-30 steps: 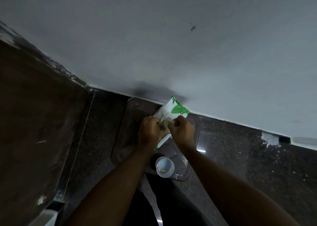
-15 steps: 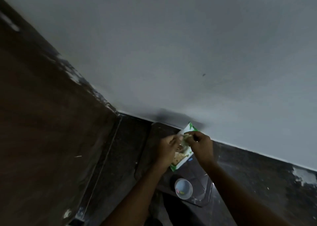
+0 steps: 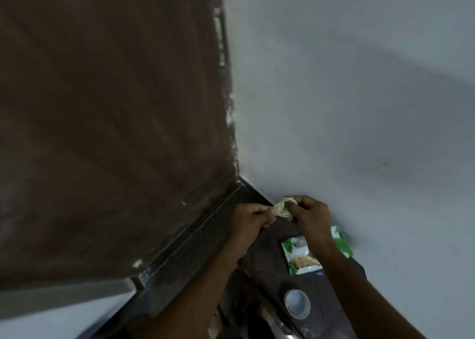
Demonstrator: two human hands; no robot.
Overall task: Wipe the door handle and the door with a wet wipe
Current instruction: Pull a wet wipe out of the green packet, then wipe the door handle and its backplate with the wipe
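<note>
Both hands pinch a crumpled wet wipe (image 3: 282,208) between them: left hand (image 3: 250,221) closed on its left edge, right hand (image 3: 309,216) gripping its right. The green wipe packet (image 3: 295,253) lies nearer, against the white wall (image 3: 359,107); a small cup (image 3: 297,303) nearer still; the brown door (image 3: 102,120) stands left

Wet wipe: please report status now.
Both hands, left hand and right hand, pinch the wet wipe. Wipe pack lies below. Door not touched. Nothing in the way.
</note>
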